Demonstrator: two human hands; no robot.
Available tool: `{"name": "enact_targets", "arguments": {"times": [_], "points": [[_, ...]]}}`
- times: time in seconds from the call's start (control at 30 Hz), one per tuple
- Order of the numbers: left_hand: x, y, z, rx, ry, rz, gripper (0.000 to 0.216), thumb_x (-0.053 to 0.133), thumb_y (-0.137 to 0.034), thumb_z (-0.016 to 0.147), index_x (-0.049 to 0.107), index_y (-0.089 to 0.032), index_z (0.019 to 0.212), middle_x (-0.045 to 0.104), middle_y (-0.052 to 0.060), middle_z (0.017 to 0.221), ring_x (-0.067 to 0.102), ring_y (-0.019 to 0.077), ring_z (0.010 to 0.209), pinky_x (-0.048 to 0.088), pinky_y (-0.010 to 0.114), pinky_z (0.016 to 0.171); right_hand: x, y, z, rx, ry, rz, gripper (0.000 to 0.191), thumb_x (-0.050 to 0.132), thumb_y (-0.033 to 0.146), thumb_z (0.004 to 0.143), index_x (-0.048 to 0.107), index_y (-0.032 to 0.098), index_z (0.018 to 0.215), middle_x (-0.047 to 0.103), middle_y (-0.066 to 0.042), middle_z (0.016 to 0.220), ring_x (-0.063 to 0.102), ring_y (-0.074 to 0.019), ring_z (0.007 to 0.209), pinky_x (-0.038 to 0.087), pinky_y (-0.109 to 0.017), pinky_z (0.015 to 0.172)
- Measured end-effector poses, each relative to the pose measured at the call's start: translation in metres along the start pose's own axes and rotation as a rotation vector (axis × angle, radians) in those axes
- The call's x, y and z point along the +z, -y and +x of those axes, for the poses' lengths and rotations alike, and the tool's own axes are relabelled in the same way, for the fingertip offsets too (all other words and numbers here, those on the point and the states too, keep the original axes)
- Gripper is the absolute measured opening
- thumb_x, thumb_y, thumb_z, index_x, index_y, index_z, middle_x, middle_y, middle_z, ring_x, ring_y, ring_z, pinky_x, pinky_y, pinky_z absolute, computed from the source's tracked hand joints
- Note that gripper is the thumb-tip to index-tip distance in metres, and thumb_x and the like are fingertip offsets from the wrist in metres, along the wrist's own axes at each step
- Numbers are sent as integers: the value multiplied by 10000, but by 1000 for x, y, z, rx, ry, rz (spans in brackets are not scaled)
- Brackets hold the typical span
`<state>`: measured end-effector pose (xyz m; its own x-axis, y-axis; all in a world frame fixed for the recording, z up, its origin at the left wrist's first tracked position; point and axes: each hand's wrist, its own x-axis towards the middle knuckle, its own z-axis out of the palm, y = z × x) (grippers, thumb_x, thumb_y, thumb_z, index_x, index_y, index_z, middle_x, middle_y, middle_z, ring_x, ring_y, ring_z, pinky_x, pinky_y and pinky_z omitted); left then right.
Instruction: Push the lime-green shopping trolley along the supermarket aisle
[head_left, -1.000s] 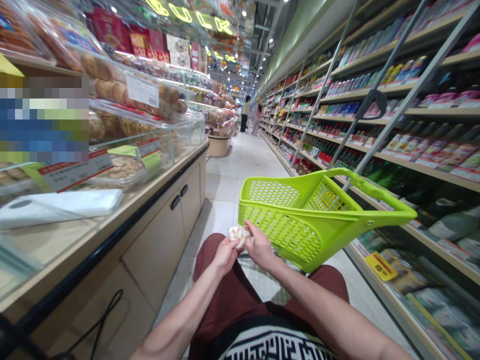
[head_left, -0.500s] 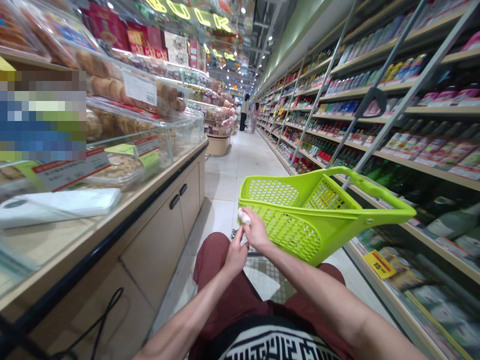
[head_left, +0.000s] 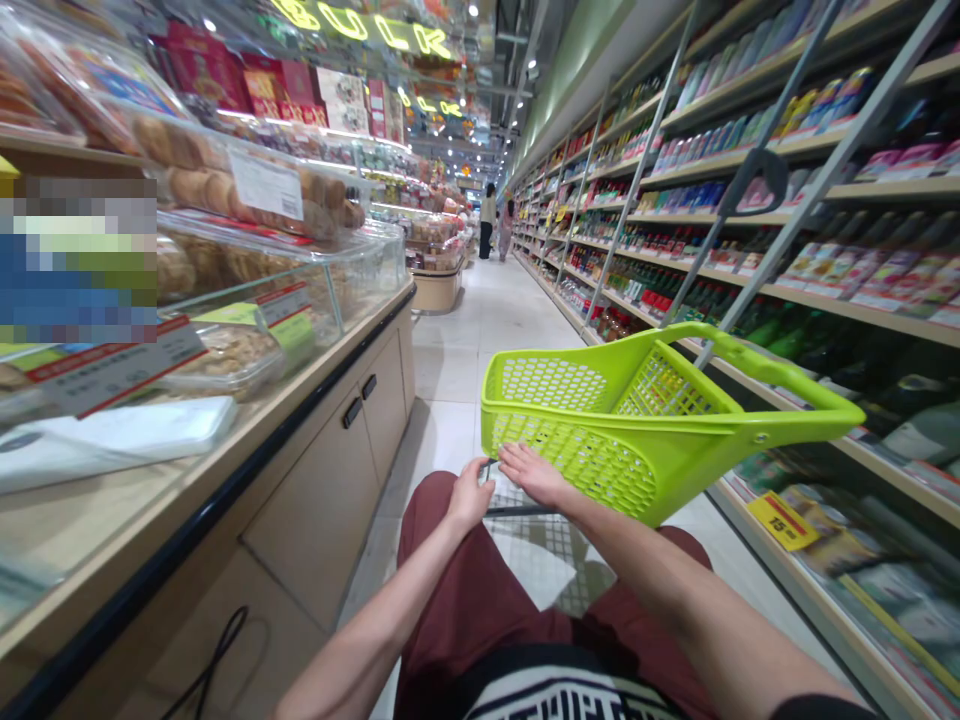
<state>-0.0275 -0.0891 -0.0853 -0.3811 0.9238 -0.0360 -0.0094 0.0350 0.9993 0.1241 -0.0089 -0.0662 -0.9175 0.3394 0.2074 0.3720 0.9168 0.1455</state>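
A bright green shopping cart (head_left: 570, 430) with a perforated plastic basket stands in front of my knees, its handle toward the right shelves. My right hand (head_left: 534, 475) lies flat with fingers stretched out, at the lower front corner of the basket. Beside it, my left hand (head_left: 471, 494) has its fingers curled close to a dark metal part of the cart's frame (head_left: 517, 511). Whatever is in those curled fingers is hidden. The white crumpled wad from before does not show.
On the left runs a counter (head_left: 322, 440) with packed baked goods (head_left: 225, 350) behind glass. Tall shelves of bottles (head_left: 847, 250) line the right, with a yellow price tag (head_left: 783, 520). Two people (head_left: 489, 222) stand far down the tiled aisle (head_left: 487, 300).
The white wad has gone from sight at my right hand, which has moved slightly right and down and flattened out. My left hand has shifted slightly and curled beside the frame.
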Motion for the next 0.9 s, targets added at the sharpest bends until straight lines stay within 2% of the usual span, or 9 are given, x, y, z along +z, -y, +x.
{"name": "enact_targets", "arguments": {"times": [0.13, 0.2, 0.27, 0.43, 0.5, 0.67, 0.73, 0.8, 0.9], "points": [[-2, 0, 4, -20, -38, 25, 389, 606, -48, 531, 587, -184, 895, 589, 76, 1002, 510, 233, 1000, 326, 339, 912, -45, -12, 22, 65, -206, -55, 376, 332, 118, 870, 409, 182, 1232, 279, -72, 1380, 69, -194, 1305, 151, -479, 1047], [-1, -4, 5, -4, -25, 71, 401, 604, -63, 542, 579, -182, 924, 580, 83, 1025, 511, 236, 996, 324, 343, 910, -53, -17, 26, 98, -233, -65, 388, 336, 95, 860, 409, 172, 1233, 279, -83, 1378, 62, -196, 1305, 142, -481, 1049], [5, -8, 5, 20, -4, 100, 402, 600, -72, 551, 574, -180, 938, 572, 87, 1043, 507, 238, 1002, 320, 345, 914, -43, -17, 19, 95, -177, -53, 371, 369, 89, 847, 443, 160, 1203, 326, -100, 1354, 114, -197, 1300, 174, -471, 1044], [21, -10, 0, 75, 59, 90, 381, 595, -52, 534, 580, -193, 888, 579, 67, 1018, 484, 226, 1043, 301, 322, 938, 4, -3, -22, 100, 8, -16, 267, 433, 142, 840, 545, 146, 1082, 469, -121, 1251, 296, -192, 1245, 286, -435, 1003], [24, -9, -1, 81, 81, 115, 377, 592, -47, 531, 578, -194, 878, 577, 63, 1014, 481, 224, 1044, 295, 320, 945, 0, -1, -30, 82, 1, -5, 285, 431, 147, 843, 528, 152, 1111, 458, -117, 1261, 289, -187, 1248, 285, -431, 1006], [27, -13, 1, 86, 89, 186, 378, 589, -70, 553, 566, -197, 908, 563, 69, 1043, 464, 235, 1064, 281, 330, 958, -56, -19, -17, 143, -216, -38, 392, 332, 121, 871, 396, 201, 1249, 297, -64, 1372, 100, -182, 1302, 169, -478, 1046], [31, -17, 1, 101, 99, 197, 383, 586, -74, 558, 563, -195, 920, 558, 75, 1052, 461, 237, 1067, 281, 329, 958, -66, -27, -12, 190, -257, -49, 404, 321, 103, 866, 391, 194, 1253, 290, -66, 1374, 86, -184, 1303, 159, -480, 1047], [36, -21, -1, 129, 119, 216, 383, 579, -73, 562, 562, -188, 927, 553, 82, 1058, 461, 237, 1068, 280, 329, 958, -58, -28, -16, 193, -235, -49, 398, 350, 89, 852, 415, 175, 1235, 315, -84, 1361, 114, -190, 1300, 178, -475, 1044], [43, -26, -6, 176, 151, 250, 380, 566, -63, 566, 561, -187, 925, 551, 82, 1063, 456, 233, 1080, 277, 327, 965, -28, -20, -32, 161, -127, -43, 363, 412, 97, 831, 469, 163, 1183, 373, -105, 1327, 196, -200, 1282, 229, -461, 1029]]}}
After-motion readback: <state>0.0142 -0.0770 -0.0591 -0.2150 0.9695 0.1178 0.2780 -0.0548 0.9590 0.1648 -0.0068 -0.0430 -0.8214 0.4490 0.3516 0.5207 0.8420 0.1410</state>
